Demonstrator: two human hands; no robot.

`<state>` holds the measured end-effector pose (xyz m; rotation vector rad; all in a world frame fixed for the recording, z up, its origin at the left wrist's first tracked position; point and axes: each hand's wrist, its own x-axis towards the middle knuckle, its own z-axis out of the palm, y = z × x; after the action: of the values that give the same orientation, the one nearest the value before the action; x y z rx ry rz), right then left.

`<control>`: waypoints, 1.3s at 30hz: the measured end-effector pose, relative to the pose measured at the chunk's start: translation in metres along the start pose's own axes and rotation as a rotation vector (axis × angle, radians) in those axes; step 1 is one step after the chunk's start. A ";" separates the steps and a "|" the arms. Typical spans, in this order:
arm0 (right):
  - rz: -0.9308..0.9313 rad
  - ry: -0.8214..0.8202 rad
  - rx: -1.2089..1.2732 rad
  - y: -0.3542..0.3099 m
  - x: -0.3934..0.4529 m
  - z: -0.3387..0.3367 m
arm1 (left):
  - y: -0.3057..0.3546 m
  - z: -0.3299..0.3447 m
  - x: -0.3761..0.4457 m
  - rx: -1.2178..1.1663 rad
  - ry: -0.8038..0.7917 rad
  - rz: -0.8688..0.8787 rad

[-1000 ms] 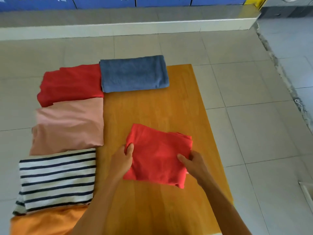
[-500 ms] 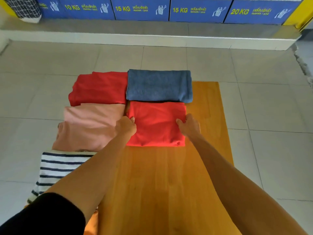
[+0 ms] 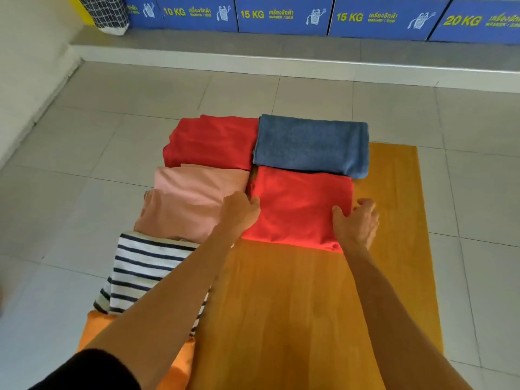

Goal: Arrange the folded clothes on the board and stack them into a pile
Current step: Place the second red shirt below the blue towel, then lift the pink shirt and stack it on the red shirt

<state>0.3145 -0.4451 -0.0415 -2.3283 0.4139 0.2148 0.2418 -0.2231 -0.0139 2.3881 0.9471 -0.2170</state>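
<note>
I see both hands on the bright red folded garment [image 3: 298, 204], which lies flat on the wooden board [image 3: 295, 305] with its far edge touching the near edge of the folded blue towel [image 3: 311, 144]. My left hand [image 3: 239, 211] sits at the garment's left edge, fingers curled down over it, gripping the fabric between this piece and the folded pink garment [image 3: 191, 201] just beside it. My right hand [image 3: 357, 223] is at the right edge: the thumb lies on top of the red cloth and the fingers curl round the side, so it pinches that edge.

The blue towel lies across the board's far end, partly over the far edge. To its left, touching it, is a darker red folded garment [image 3: 211, 142]; the pink one lies just in front of that, then a folded navy-and-white striped shirt [image 3: 143, 271], then an orange folded garment [image 3: 180, 358] nearest me, partly hidden by my left forearm. This left column runs along the board's left side, over the grey tiled floor [image 3: 84, 164].

Beyond the board is a raised ledge [image 3: 281, 60] carrying blue panels [image 3: 281, 15] printed with 10 KG, 15 KG and 20 KG.
</note>
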 end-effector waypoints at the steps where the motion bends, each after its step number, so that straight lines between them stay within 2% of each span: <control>1: -0.011 0.061 -0.012 -0.006 -0.010 0.001 | -0.007 -0.007 -0.003 -0.007 0.013 0.020; 3: -0.067 0.121 -0.032 -0.021 -0.034 0.005 | -0.024 -0.024 -0.007 -0.027 0.049 0.049; 5: -0.171 0.102 -0.024 -0.036 -0.056 0.015 | -0.044 -0.042 -0.009 -0.102 0.101 0.045; 7: -0.321 0.036 0.046 -0.051 -0.073 0.029 | -0.062 -0.061 -0.007 -0.147 0.190 0.039; 9: -0.415 -0.092 0.127 -0.067 -0.088 0.044 | -0.082 -0.078 -0.003 -0.075 0.282 0.013; 14: -0.328 -0.466 0.111 -0.109 -0.115 0.076 | -0.137 -0.103 0.027 -0.086 0.380 -0.183; 17: -0.232 -0.570 -0.006 -0.124 -0.114 0.102 | -0.156 -0.104 0.048 -0.089 0.231 -0.327; 19: -0.190 -0.569 -0.050 -0.126 -0.112 0.120 | -0.166 -0.097 0.058 -0.051 0.132 -0.341; 21: -0.104 -0.557 -0.022 -0.129 -0.111 0.134 | -0.174 -0.090 0.064 -0.023 0.129 -0.346; 25: 0.171 -0.569 0.204 -0.138 -0.107 0.152 | -0.177 -0.088 0.069 -0.064 0.164 -0.331; 27: 0.222 -0.607 0.261 -0.140 -0.109 0.160 | -0.176 -0.085 0.070 -0.109 0.121 -0.325; 30: 0.163 -0.545 0.176 -0.139 -0.113 0.169 | -0.176 -0.080 0.072 -0.196 0.035 -0.308; 32: 0.105 -0.485 0.122 -0.135 -0.114 0.170 | -0.181 -0.080 0.078 -0.216 0.029 -0.224; 34: 0.085 -0.452 0.116 -0.128 -0.111 0.169 | -0.184 -0.081 0.083 -0.223 0.056 -0.114; 37: 0.069 -0.409 0.139 -0.119 -0.108 0.169 | -0.181 -0.080 0.083 -0.172 0.131 -0.076; 39: 0.082 -0.407 0.199 -0.114 -0.108 0.168 | -0.172 -0.078 0.078 -0.256 0.151 -0.018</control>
<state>0.2492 -0.2251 -0.0565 -2.0095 0.3096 0.6431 0.1800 -0.0318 -0.0505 2.1834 1.0009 0.0763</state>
